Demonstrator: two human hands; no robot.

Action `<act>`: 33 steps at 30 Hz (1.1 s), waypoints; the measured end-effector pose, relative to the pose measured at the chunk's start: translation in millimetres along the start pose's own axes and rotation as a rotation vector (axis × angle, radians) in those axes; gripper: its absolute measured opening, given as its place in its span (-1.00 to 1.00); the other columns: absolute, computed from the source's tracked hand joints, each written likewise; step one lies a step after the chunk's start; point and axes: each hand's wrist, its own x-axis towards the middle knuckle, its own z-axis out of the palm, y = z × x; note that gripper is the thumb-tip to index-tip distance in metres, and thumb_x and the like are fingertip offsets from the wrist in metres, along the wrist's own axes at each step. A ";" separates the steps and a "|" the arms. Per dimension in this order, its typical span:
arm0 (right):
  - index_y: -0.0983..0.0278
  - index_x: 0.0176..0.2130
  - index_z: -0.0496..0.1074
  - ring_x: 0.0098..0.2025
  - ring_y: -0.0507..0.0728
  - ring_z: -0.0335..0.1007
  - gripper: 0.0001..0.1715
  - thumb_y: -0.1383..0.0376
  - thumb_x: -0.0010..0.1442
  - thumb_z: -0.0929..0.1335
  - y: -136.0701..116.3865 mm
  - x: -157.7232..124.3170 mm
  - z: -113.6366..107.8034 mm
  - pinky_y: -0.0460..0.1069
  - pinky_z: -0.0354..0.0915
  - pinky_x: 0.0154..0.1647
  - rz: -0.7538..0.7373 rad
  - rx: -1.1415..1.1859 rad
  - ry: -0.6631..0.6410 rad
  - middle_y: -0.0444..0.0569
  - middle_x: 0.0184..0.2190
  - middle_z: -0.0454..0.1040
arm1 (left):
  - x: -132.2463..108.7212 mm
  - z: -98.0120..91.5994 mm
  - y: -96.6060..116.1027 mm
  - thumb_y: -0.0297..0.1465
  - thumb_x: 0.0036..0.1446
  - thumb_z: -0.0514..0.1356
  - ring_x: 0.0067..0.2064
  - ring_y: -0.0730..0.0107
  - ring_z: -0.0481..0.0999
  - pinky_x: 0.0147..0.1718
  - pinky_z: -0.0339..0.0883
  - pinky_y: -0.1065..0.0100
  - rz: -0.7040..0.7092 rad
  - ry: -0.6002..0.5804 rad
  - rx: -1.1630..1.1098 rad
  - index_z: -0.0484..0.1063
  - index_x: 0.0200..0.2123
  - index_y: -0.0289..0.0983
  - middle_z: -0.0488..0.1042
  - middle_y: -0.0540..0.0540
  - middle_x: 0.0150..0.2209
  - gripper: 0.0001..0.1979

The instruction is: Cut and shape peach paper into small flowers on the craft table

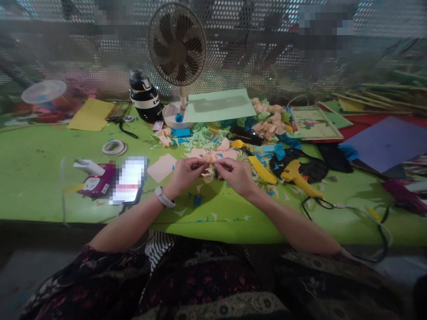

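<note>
Between my two hands, at the middle of the green table, is a small piece of peach paper [211,158]. My left hand [189,172] pinches it from the left, with a pale watch band on the wrist. From the right, my right hand [236,174] pinches it with thumb and forefinger. Scraps of cut paper [207,138] in green, peach and blue lie behind and under the hands. To the left of my left hand rests a flat peach paper square [162,168]. Yellow-handled scissors [262,170] lie just right of my right hand.
A yellow glue gun [300,178] with a cord lies at right. At left are a phone [129,180], a purple device [99,180] and a tape roll [114,147]. Behind stand a fan [177,50], a black bottle [146,100] and heaped peach paper flowers [271,120].
</note>
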 end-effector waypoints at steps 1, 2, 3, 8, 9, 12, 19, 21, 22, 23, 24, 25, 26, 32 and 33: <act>0.30 -0.20 0.61 -0.47 0.12 0.49 -0.67 0.15 0.25 0.33 0.6 0.3 0.1 -0.04 0.30 -0.51 0.003 0.002 0.002 0.00 -0.45 0.59 | 0.1 0.1 -1.6 -0.12 -0.04 0.41 -0.32 0.23 0.65 -0.35 0.57 0.29 0.015 0.000 0.012 0.60 -0.32 -0.33 0.65 -0.15 -0.37 -0.63; 0.30 -0.20 0.61 -0.47 0.12 0.50 -0.67 0.15 0.25 0.33 1.1 0.6 0.1 -0.05 0.30 -0.51 0.006 0.003 0.000 -0.01 -0.45 0.59 | 0.3 0.2 -3.5 -0.14 -0.02 0.40 -0.32 0.22 0.65 -0.34 0.56 0.29 0.030 0.000 0.025 0.60 -0.32 -0.33 0.65 -0.15 -0.37 -0.65; 0.29 -0.20 0.60 -0.46 0.12 0.50 -0.68 0.15 0.25 0.33 1.4 0.9 0.1 -0.05 0.29 -0.51 0.008 0.000 -0.005 -0.01 -0.46 0.59 | 0.6 0.2 -5.5 -0.15 0.00 0.39 -0.31 0.22 0.66 -0.33 0.56 0.28 0.046 0.002 0.041 0.60 -0.32 -0.32 0.65 -0.15 -0.37 -0.67; 0.27 -0.23 0.60 -0.46 0.12 0.50 -0.70 0.17 0.27 0.32 1.2 1.5 -0.3 -0.06 0.25 -0.51 0.005 -0.050 -0.017 -0.03 -0.48 0.57 | 1.5 -0.9 -13.8 -0.20 0.08 0.33 -0.33 0.24 0.64 -0.28 0.55 0.27 0.115 0.014 0.143 0.62 -0.28 -0.30 0.64 -0.13 -0.36 -0.73; 0.27 -0.23 0.60 -0.46 0.12 0.50 -0.70 0.17 0.27 0.32 0.7 1.4 -0.4 -0.07 0.25 -0.51 0.003 -0.057 -0.016 -0.04 -0.48 0.57 | 1.5 -1.3 -14.2 -0.21 0.09 0.32 -0.33 0.24 0.64 -0.28 0.54 0.28 0.124 0.013 0.157 0.62 -0.28 -0.30 0.64 -0.13 -0.36 -0.73; 0.28 -0.23 0.60 -0.45 0.12 0.51 -0.71 0.20 0.26 0.32 -1.6 0.4 -0.2 -0.06 0.26 -0.50 -0.006 -0.051 -0.023 -0.03 -0.47 0.58 | 1.4 -2.1 -13.1 -0.21 0.10 0.31 -0.31 0.22 0.64 -0.29 0.53 0.28 0.141 0.013 0.193 0.62 -0.27 -0.30 0.65 -0.14 -0.35 -0.73; 0.27 -0.22 0.60 -0.44 0.12 0.50 -0.70 0.17 0.27 0.31 -3.1 -1.0 1.2 -0.06 0.29 -0.49 -0.005 -0.028 -0.027 -0.03 -0.47 0.57 | 1.7 -1.8 -10.2 -0.18 0.07 0.33 -0.34 0.22 0.64 -0.34 0.54 0.29 0.093 0.013 0.146 0.61 -0.33 -0.30 0.64 -0.13 -0.39 -0.72; 0.27 -0.24 0.59 -0.46 0.11 0.49 -0.69 0.16 0.27 0.31 -1.1 -0.4 1.9 -0.06 0.29 -0.49 -0.004 -0.025 -0.034 -0.04 -0.48 0.57 | 1.1 -0.6 -10.2 -0.19 0.06 0.34 -0.34 0.23 0.64 -0.33 0.54 0.29 0.092 0.009 0.135 0.61 -0.32 -0.31 0.64 -0.13 -0.38 -0.72; 0.27 -0.24 0.59 -0.46 0.11 0.49 -0.68 0.16 0.27 0.31 -0.2 0.0 2.2 -0.06 0.29 -0.50 -0.003 -0.023 -0.036 -0.04 -0.48 0.56 | 0.8 -0.1 -10.3 -0.19 0.07 0.33 -0.34 0.23 0.63 -0.31 0.54 0.28 0.094 0.007 0.136 0.61 -0.31 -0.31 0.64 -0.13 -0.38 -0.72; 0.26 -0.24 0.59 -0.46 0.11 0.49 -0.68 0.15 0.27 0.31 0.5 0.2 2.4 -0.06 0.29 -0.50 -0.001 -0.021 -0.038 -0.04 -0.49 0.56 | 0.4 0.4 -10.4 -0.20 0.07 0.33 -0.33 0.24 0.63 -0.30 0.54 0.28 0.097 0.005 0.139 0.62 -0.31 -0.30 0.64 -0.13 -0.37 -0.73; 0.26 -0.24 0.59 -0.45 0.11 0.49 -0.68 0.14 0.27 0.31 1.0 0.4 2.5 -0.06 0.29 -0.50 0.002 -0.020 -0.034 -0.04 -0.49 0.56 | 0.1 0.8 -10.5 -0.21 0.08 0.32 -0.33 0.24 0.63 -0.29 0.55 0.27 0.098 0.004 0.143 0.62 -0.30 -0.30 0.64 -0.13 -0.37 -0.73; 0.25 -0.24 0.59 -0.45 0.11 0.49 -0.68 0.14 0.27 0.31 1.2 0.6 2.6 -0.07 0.28 -0.50 0.006 -0.020 -0.028 -0.05 -0.49 0.55 | -0.1 1.0 -10.7 -0.21 0.08 0.32 -0.32 0.23 0.63 -0.28 0.55 0.27 0.100 0.005 0.149 0.62 -0.31 -0.30 0.64 -0.13 -0.36 -0.74; 0.25 -0.24 0.59 -0.45 0.11 0.49 -0.69 0.15 0.27 0.31 1.3 0.7 2.5 -0.07 0.28 -0.50 0.010 -0.023 -0.022 -0.05 -0.49 0.55 | -0.3 1.1 -10.9 -0.22 0.08 0.31 -0.32 0.23 0.63 -0.27 0.55 0.26 0.101 0.005 0.157 0.62 -0.31 -0.30 0.64 -0.13 -0.36 -0.74; 0.26 -0.27 0.59 -0.47 0.10 0.48 -0.69 0.15 0.27 0.31 1.9 1.0 2.3 -0.08 0.24 -0.51 0.010 -0.033 -0.019 -0.06 -0.51 0.53 | 0.0 0.1 -13.1 -0.22 0.10 0.30 -0.30 0.23 0.63 -0.25 0.53 0.27 0.115 0.002 0.178 0.63 -0.28 -0.29 0.64 -0.13 -0.34 -0.74; 0.25 -0.27 0.59 -0.48 0.09 0.47 -0.69 0.14 0.27 0.31 2.1 1.0 2.4 -0.08 0.24 -0.51 0.010 -0.033 -0.021 -0.06 -0.51 0.53 | 0.0 0.0 -13.3 -0.21 0.09 0.30 -0.29 0.23 0.63 -0.25 0.53 0.27 0.115 0.002 0.178 0.63 -0.28 -0.29 0.65 -0.13 -0.34 -0.74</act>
